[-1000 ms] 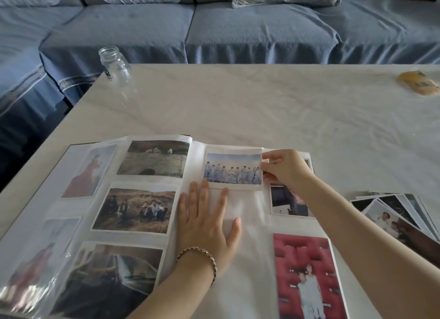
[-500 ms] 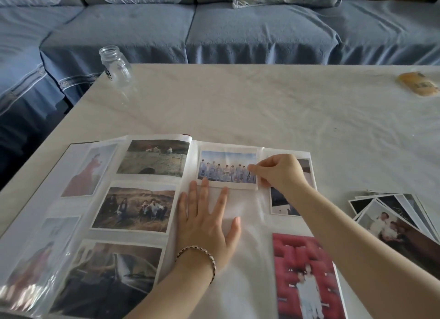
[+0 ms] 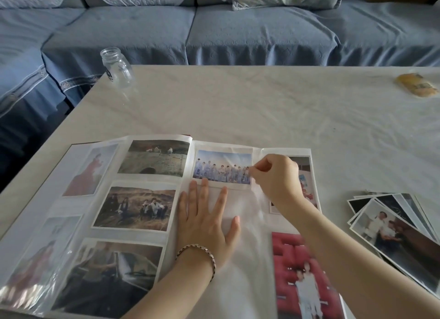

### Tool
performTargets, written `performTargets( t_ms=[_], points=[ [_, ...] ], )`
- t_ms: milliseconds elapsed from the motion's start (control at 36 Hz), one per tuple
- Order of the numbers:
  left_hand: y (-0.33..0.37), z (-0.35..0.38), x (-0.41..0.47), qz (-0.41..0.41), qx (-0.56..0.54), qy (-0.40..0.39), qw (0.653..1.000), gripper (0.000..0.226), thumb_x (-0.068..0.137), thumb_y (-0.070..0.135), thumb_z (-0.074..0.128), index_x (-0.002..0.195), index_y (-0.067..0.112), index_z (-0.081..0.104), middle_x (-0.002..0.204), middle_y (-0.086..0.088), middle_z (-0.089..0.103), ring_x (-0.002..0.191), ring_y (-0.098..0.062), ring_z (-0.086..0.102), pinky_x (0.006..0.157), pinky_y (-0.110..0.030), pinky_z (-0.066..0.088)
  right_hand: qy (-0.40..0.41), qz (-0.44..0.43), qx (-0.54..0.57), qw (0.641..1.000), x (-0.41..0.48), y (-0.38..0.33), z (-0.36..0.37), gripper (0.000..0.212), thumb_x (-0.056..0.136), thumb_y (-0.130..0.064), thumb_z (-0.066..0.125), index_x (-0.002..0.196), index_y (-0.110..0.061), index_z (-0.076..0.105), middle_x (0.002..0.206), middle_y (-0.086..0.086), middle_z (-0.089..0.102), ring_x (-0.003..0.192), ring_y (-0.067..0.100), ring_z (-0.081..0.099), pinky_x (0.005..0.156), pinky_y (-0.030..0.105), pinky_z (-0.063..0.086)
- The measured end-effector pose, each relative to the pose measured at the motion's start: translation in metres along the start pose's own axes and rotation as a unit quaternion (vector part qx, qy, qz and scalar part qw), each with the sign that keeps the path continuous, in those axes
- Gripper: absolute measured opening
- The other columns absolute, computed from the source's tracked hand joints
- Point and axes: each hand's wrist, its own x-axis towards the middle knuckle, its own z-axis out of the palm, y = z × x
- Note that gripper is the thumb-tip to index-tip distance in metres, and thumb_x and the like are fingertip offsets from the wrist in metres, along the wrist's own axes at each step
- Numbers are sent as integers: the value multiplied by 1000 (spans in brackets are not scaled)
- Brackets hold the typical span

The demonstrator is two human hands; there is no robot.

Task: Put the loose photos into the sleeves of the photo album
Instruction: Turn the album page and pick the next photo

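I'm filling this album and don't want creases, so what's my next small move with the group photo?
Probably ease the group photo slightly left into its sleeve: your right hand pinches its right edge, and your left hand lies flat on the empty sleeve beneath it.

My photo album [image 3: 123,234] lies open and flat, the clear sleeves of its left page filled with prints. At the top of the right page sits the group photo [image 3: 222,167], a white-bordered row of people under pale sky, its right edge pinched in my right hand [image 3: 278,180]. My left hand [image 3: 204,223] presses flat on the empty sleeve [image 3: 250,252] below it. The loose photos [image 3: 385,226] lie fanned beside the album's right edge.
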Motion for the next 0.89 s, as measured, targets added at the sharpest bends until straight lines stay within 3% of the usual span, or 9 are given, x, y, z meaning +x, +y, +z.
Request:
performTargets(
  t_ms=[111,222,389,444,528,611,722,806,889],
  points=[
    [0,-1,0,0,-5,3,1000,62,79,53,35,129,22,56,142,-18,42,133,-31,27,107,-45,16,-35,74,105,991,4,1,-4,21,79,-6,67,62,-14,57,64,2,68,56,13,64,51,20,45],
    [0,-1,0,3,4,2,1000,62,80,53,35,131,23,54,142,-19,42,133,-33,27,106,-47,17,-74,174,257,948,8,2,-6,18,80,4,67,73,-10,56,68,8,70,63,22,68,70,38,56],
    [0,-1,0,1,12,-3,1000,61,81,53,34,131,23,54,142,-18,43,133,-32,28,105,-47,18,-109,192,291,931,13,1,-7,14,83,5,63,81,-7,57,67,8,68,56,16,66,64,30,57],
    [0,-1,0,2,13,-4,1000,61,80,53,35,130,23,54,142,-17,43,134,-32,27,106,-46,18,-116,194,270,936,14,1,-9,14,82,2,66,92,-5,59,69,10,68,62,20,67,71,33,59],
    [0,-2,0,-1,7,-4,1000,62,79,53,36,129,23,55,143,-17,42,134,-31,27,107,-44,17,-47,113,86,989,12,1,-11,33,83,-5,61,114,-10,54,76,8,70,71,22,67,75,37,55],
    [0,-2,0,1,4,-4,1000,62,78,52,36,129,22,56,142,-18,42,134,-32,26,108,-45,15,40,-88,-66,993,3,-8,-8,37,89,-8,51,126,-14,49,110,5,63,98,24,59,80,31,44],
    [1,-3,1,2,-5,0,1000,63,78,51,36,128,19,57,141,-19,43,133,-33,29,109,-46,14,-130,-286,-118,942,-3,-18,13,39,99,-19,40,138,-16,44,148,-1,37,137,13,30,108,18,17],
    [1,-2,1,6,8,1,1000,64,79,51,36,129,15,54,137,-21,48,131,-35,32,108,-47,15,-231,-295,-182,909,-1,-12,30,43,102,-27,30,144,-20,34,154,-5,23,143,10,12,111,17,4],
    [0,0,1,7,14,-8,1000,62,80,52,35,128,19,57,137,-20,48,130,-34,31,109,-45,11,-207,-242,-221,922,10,2,26,44,102,-30,26,145,-21,32,155,-6,18,143,8,9,112,19,2]
  ],
)
